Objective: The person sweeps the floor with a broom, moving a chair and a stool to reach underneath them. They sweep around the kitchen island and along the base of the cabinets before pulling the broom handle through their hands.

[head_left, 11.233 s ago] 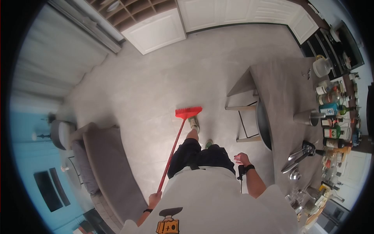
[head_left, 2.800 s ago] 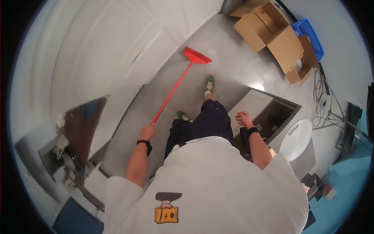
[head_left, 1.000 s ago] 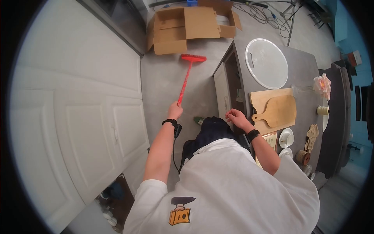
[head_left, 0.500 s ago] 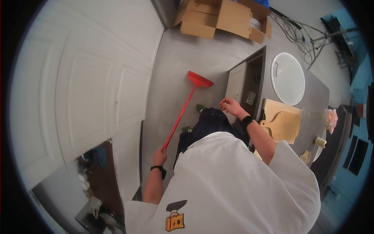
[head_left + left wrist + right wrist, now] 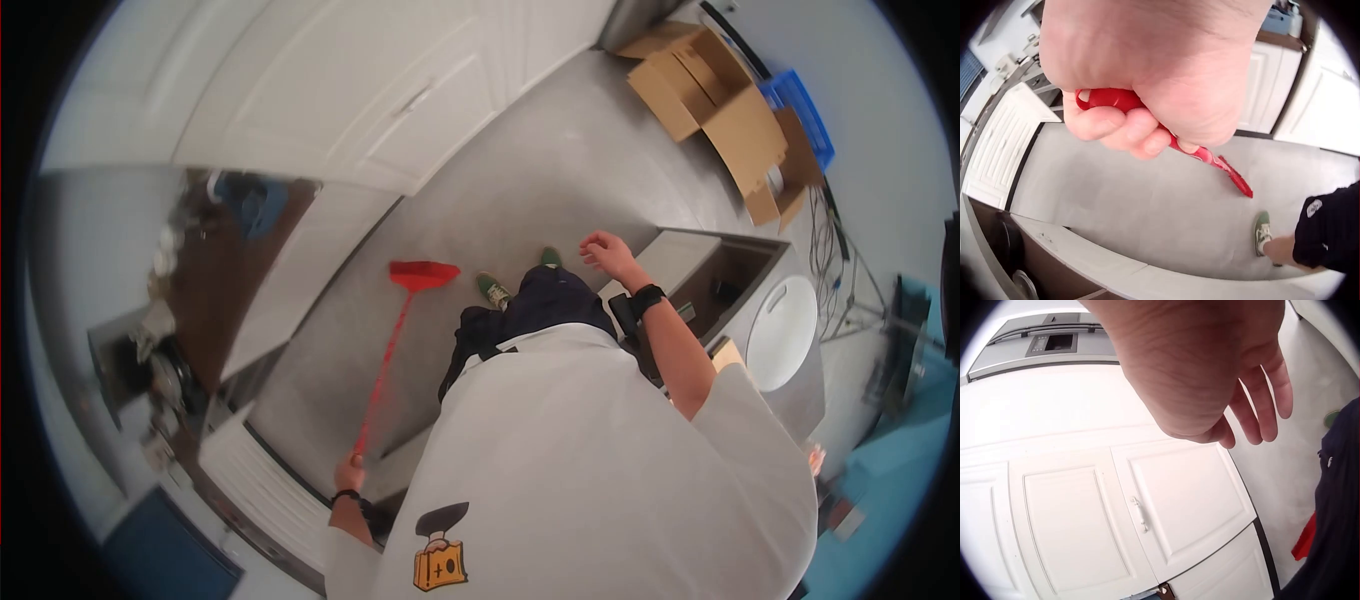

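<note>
1. The left hand [image 5: 349, 473] grips the top end of a red broom [image 5: 386, 362]. Fingers and thumb are curled tight round the handle, and in the left wrist view the handle's tip pokes out beside the knuckles.
2. The broom slants from that hand, which is low at the person's left side, forward and down to the grey floor [image 5: 520, 180]. Its red broom head [image 5: 424, 275] is down at the floor just left of the green shoes [image 5: 492, 291], near them but apart.
3. The right hand [image 5: 605, 252] hangs in the air in front of the body. Its fingers [image 5: 1261, 400] are loosely spread and slightly bent, holding nothing and touching nothing.
4. Just right of that hand stands a grey worktop [image 5: 800, 395]. A dark open compartment [image 5: 735, 280] shows in the side facing the person.
5. A round white lid [image 5: 783, 330] lies flat on the worktop, well apart from either hand.
6. White cabinet doors [image 5: 400, 90] line the far side of the floor, and in the right wrist view they fill the space behind the open hand.
7. An open cardboard box [image 5: 720, 100] sits on the floor at the far right, with a blue crate [image 5: 800, 110] just beside it.
8. On the left a dark shelf unit [image 5: 215, 260] holds small items too blurred to name.
</note>
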`<state>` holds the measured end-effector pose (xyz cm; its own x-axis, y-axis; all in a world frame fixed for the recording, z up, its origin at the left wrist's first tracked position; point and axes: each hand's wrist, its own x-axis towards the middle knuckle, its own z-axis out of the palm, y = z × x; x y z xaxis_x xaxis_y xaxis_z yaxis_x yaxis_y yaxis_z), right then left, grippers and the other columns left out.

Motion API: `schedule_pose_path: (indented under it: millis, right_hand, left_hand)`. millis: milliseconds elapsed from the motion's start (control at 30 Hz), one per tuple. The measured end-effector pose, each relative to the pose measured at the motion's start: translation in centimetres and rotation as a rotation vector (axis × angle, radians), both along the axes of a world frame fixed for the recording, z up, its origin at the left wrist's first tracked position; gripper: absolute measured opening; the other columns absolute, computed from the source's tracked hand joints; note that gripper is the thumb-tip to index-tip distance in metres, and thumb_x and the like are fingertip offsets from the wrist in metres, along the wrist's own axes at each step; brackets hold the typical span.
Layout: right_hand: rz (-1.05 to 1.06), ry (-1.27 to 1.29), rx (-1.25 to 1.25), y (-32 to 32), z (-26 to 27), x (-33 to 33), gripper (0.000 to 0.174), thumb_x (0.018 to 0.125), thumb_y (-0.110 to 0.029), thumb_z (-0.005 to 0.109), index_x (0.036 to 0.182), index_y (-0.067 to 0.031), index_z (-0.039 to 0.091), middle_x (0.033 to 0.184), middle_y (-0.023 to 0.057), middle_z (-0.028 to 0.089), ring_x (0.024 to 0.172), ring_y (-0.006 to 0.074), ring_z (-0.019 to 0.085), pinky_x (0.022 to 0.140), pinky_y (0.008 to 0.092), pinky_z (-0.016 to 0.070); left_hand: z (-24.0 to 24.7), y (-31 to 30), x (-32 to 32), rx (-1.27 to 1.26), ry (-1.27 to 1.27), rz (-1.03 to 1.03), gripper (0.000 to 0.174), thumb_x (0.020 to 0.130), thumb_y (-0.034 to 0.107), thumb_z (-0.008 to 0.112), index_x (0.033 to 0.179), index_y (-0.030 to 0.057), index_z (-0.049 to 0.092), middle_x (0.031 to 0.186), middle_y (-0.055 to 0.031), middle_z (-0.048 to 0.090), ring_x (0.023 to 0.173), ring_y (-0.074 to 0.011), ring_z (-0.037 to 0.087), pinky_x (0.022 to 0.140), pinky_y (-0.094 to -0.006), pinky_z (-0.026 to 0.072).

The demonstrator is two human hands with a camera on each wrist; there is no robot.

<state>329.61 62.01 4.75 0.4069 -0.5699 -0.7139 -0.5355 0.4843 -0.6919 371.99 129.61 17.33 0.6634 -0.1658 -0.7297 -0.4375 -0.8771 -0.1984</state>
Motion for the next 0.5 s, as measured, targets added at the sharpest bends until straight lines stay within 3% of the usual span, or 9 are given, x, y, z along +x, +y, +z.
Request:
schedule_pose_path:
  millis: [67, 200, 300, 367, 433, 500]
  right_hand:
    - [-0.001, -0.005, 0.017, 0.1, -0.8, 1.1, 0.022, 0.092, -0.017, 0.054, 0.108, -0.0047, 0.064, 0.098, 0.0061, 0.070, 0.081, 0.0144, 0.068, 0.066, 0.0291, 0.0527]
    - [0.101, 0.044, -0.009, 0.3, -0.7, 3.5, 0.022, 0.093, -0.017, 0.054, 0.108, -0.0046, 0.065, 0.098, 0.0068, 0.071, 0.080, 0.0144, 0.068, 0.066, 0.0287, 0.0526]
    - [0.144, 0.070, 0.009, 0.7, -0.7, 5.0, 0.021, 0.093, -0.017, 0.055, 0.109, -0.0074, 0.065, 0.099, 0.0051, 0.071, 0.081, 0.0117, 0.067, 0.063, 0.0249, 0.0514]
    - [0.126, 0.082, 0.023, 1.1, -0.7, 5.8, 0.021, 0.093, -0.017, 0.055, 0.109, -0.0072, 0.065, 0.098, 0.0048, 0.071, 0.080, 0.0106, 0.067, 0.062, 0.0245, 0.0511]
    - [0.161, 0.092, 0.013, 1.4, -1.1, 6.5, 0.021, 0.093, -0.017, 0.056, 0.109, -0.0072, 0.065, 0.097, 0.0044, 0.071, 0.079, 0.0103, 0.067, 0.062, 0.0241, 0.0509]
    - [0.209, 0.106, -0.001, 1.0, -1.1, 7.0, 0.021, 0.093, -0.017, 0.056, 0.108, -0.0072, 0.065, 0.096, 0.0040, 0.071, 0.078, 0.0100, 0.067, 0.061, 0.0237, 0.0506]
  left_hand:
    - [0.0, 3.4, -0.3, -0.308, 0.032, 0.099, 0.032, 0.096, 0.017, 0.058, 0.127, 0.0104, 0.063, 0.098, -0.0177, 0.070, 0.090, -0.0281, 0.069, 0.080, -0.0379, 0.0520]
    - [2.5, 2.6, -1.6, -0.485, 0.033, 0.191, 0.031, 0.097, 0.021, 0.057, 0.126, 0.0116, 0.064, 0.100, -0.0215, 0.068, 0.095, -0.0348, 0.068, 0.081, -0.0403, 0.0514]
    - [2.5, 1.6, -2.2, -0.462, 0.067, 0.223, 0.032, 0.097, 0.019, 0.057, 0.128, 0.0094, 0.062, 0.101, -0.0219, 0.068, 0.094, -0.0315, 0.069, 0.083, -0.0373, 0.0510]
    - [1.0, -0.7, -1.7, -0.515, 0.120, 0.181, 0.034, 0.098, 0.020, 0.057, 0.129, 0.0061, 0.061, 0.099, -0.0186, 0.070, 0.091, -0.0240, 0.068, 0.080, -0.0346, 0.0505]
    - [-1.7, -4.6, -1.1, -0.639, 0.131, 0.092, 0.033, 0.099, 0.022, 0.056, 0.128, 0.0066, 0.061, 0.103, -0.0205, 0.069, 0.093, -0.0290, 0.068, 0.080, -0.0362, 0.0506]
    - [-3.7, -11.6, 0.0, -0.551, 0.262, 0.095, 0.036, 0.100, 0.027, 0.054, 0.132, 0.0118, 0.059, 0.112, -0.0230, 0.066, 0.108, -0.0395, 0.063, 0.088, -0.0423, 0.0506]
